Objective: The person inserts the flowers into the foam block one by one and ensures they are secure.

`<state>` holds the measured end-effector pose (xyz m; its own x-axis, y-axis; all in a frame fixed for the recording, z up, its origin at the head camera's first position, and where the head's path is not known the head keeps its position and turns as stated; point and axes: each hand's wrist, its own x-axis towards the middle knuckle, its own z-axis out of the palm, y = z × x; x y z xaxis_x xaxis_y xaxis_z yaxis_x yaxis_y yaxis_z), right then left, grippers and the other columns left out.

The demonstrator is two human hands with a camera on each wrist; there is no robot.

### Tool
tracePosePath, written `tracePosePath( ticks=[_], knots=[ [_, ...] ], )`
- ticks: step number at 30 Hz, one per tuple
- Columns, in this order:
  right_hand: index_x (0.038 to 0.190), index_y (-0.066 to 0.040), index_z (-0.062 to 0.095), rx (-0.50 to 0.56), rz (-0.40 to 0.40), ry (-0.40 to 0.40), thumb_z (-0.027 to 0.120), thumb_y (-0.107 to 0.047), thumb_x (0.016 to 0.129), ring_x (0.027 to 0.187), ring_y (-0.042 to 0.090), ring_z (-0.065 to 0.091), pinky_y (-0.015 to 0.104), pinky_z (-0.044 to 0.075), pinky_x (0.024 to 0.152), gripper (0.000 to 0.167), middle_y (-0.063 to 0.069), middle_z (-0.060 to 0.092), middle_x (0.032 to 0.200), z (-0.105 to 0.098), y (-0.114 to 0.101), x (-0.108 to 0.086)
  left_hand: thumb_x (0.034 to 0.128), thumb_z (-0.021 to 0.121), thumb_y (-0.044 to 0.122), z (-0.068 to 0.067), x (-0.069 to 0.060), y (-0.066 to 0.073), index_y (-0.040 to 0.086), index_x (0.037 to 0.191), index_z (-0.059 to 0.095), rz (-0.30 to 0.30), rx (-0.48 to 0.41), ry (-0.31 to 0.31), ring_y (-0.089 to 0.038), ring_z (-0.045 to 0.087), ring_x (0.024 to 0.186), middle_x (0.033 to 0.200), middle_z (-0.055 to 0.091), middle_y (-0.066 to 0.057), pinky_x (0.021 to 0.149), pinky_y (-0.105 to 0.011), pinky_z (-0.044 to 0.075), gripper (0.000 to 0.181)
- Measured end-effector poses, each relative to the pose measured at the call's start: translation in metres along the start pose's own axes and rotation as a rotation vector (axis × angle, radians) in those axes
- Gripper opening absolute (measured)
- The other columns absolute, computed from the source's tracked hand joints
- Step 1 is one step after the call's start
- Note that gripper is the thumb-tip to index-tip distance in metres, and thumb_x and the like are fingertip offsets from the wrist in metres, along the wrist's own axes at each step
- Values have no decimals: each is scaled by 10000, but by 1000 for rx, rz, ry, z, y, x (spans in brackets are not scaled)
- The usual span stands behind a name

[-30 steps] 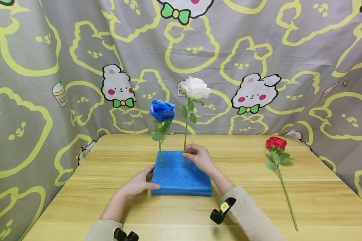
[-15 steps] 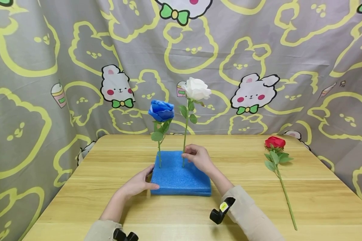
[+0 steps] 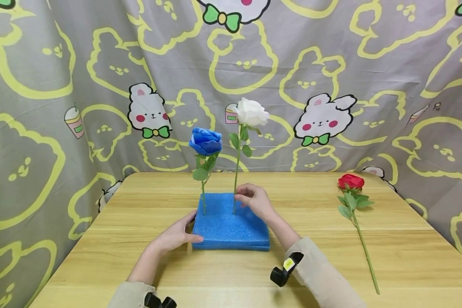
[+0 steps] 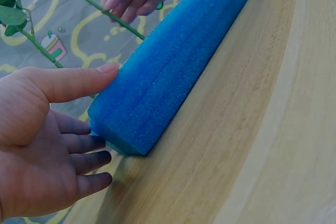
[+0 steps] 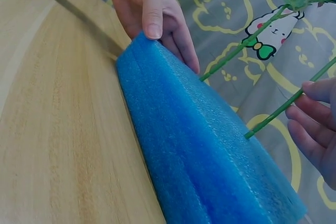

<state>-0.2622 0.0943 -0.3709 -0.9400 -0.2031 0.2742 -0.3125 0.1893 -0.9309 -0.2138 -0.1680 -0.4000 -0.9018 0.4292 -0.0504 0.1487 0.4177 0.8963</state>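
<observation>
Fingers (image 3: 247, 188) of the right hand (image 3: 257, 202), on my head feed, sit at the white rose's (image 3: 250, 112) stem, above the blue block (image 3: 231, 231); whether they pinch or merely touch, I can't tell. If its hole is shallow, I judge, that tall rose could lean once released. The blue rose (image 3: 205, 141) stands in the block's left part; the red rose (image 3: 351, 182) lies well right of the block. Since half a second ago, the thumb tip has shifted slightly toward the block's right; both standing roses look unmoved.

Left wrist: the left hand's (image 4: 47, 145) fingers are spread at the block's left end, thumb on its edge; lifting off carelessly might shift the block.

Right wrist: the stem runs between thumb and fingertips; a snag could pull it out.
</observation>
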Motion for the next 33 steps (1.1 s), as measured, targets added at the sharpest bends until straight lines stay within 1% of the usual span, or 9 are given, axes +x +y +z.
tracePosePath(
  ticks=[5, 9, 12, 16, 19, 22, 27, 29, 33],
  knots=[
    [984, 110, 610, 29, -5, -15, 640, 8, 844, 802, 270, 644, 428, 538, 682, 176, 176, 658, 870, -4, -5, -3, 789, 743, 192, 0, 1, -1, -51, 1456, 149, 10, 3, -4, -387, 169, 1363, 1488, 192, -247, 1065, -546, 177, 926],
    [1001, 91, 618, 37, 12, -21, 655, -21, 845, 800, 239, 648, 398, 541, 682, 196, 166, 662, 882, -7, 2, -1, 787, 745, 192, 0, 1, -1, -50, 1456, 152, 13, 5, -5, -386, 170, 1363, 1487, 196, -247, 1066, -543, 175, 926],
    [1031, 112, 602, 40, 27, -37, 643, -20, 856, 850, 307, 645, 414, 536, 706, 223, 221, 650, 926, -12, -1, -3, 786, 746, 194, 0, 2, -2, -48, 1457, 154, 11, 3, -5, -387, 167, 1363, 1488, 195, -246, 1067, -542, 173, 926],
    [1041, 150, 572, 22, 14, -54, 606, 12, 872, 894, 390, 622, 432, 531, 718, 221, 284, 626, 960, -17, -17, -11, 785, 746, 193, 0, 2, -1, -45, 1457, 156, 8, -1, -6, -389, 163, 1364, 1490, 191, -244, 1067, -543, 174, 925],
    [1024, 153, 570, 12, 7, -50, 591, 28, 873, 883, 386, 625, 427, 533, 715, 197, 294, 624, 948, -21, -30, -18, 785, 745, 192, 0, 2, -1, -46, 1457, 156, 7, -2, -8, -390, 162, 1364, 1490, 190, -245, 1067, -544, 172, 925],
    [1031, 143, 574, 9, 10, -45, 587, 20, 878, 879, 360, 632, 441, 531, 729, 197, 300, 622, 954, -26, -33, -22, 786, 745, 191, -1, 3, -1, -44, 1458, 155, 7, -4, -9, -388, 160, 1365, 1490, 191, -245, 1068, -543, 169, 924],
    [1038, 152, 570, 4, 6, -29, 566, 16, 887, 881, 361, 637, 500, 513, 747, 203, 310, 623, 963, -37, -28, -24, 787, 745, 190, -1, 3, -1, -44, 1458, 150, 10, -9, -11, -388, 156, 1365, 1490, 186, -247, 1069, -543, 167, 927],
    [1036, 153, 573, 1, 5, -15, 560, 14, 890, 870, 368, 640, 510, 511, 737, 202, 304, 630, 952, -44, -20, -23, 786, 746, 193, 0, 3, -1, -47, 1458, 147, 8, -9, -12, -388, 155, 1366, 1490, 184, -248, 1070, -540, 167, 932],
    [1028, 125, 594, -17, 17, 19, 580, -26, 893, 794, 273, 660, 400, 543, 679, 203, 231, 662, 905, -59, -1, -20, 784, 748, 195, 0, 2, -2, -58, 1454, 144, 6, -6, -11, -393, 151, 1365, 1489, 180, -253, 1071, -539, 164, 937]
  ],
)
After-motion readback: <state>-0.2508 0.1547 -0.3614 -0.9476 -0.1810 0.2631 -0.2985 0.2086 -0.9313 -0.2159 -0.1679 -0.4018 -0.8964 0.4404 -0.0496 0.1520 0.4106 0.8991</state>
